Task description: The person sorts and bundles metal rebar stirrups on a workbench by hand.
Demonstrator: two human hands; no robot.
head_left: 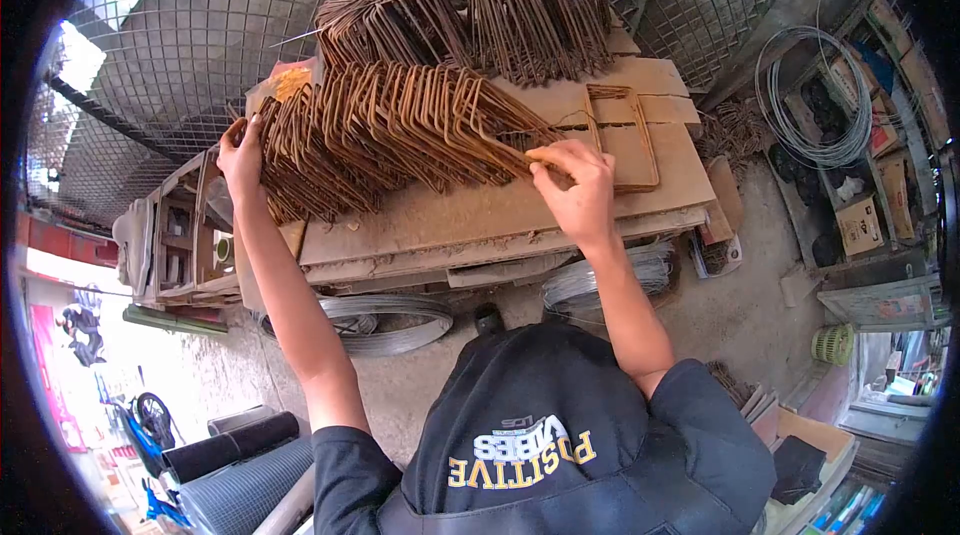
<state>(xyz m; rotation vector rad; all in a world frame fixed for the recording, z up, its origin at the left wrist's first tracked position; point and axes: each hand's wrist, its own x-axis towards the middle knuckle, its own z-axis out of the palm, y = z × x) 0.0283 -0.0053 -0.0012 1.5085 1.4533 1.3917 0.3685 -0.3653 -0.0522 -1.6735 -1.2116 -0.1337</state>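
Note:
A long row of rusty rebar stirrups (380,130) leans across the wooden bench, the bent rectangular frames packed side by side. My left hand (241,157) grips the stirrups at the row's left end, its fingers curled around their edge. At the opposite end, my right hand (578,185) pinches the corner of a rebar stirrup (490,140) between thumb and fingers. Just right of that hand, a few rectangular stirrups (650,140) lie flat on the boards.
Two round bundles of stirrups, the left bundle (395,20) and the right bundle (540,10), stand behind the row against wire mesh. Wire coils (385,323) lie under the bench (480,220). Another coil (815,100) hangs at right; rolled mesh (250,490) lies lower left.

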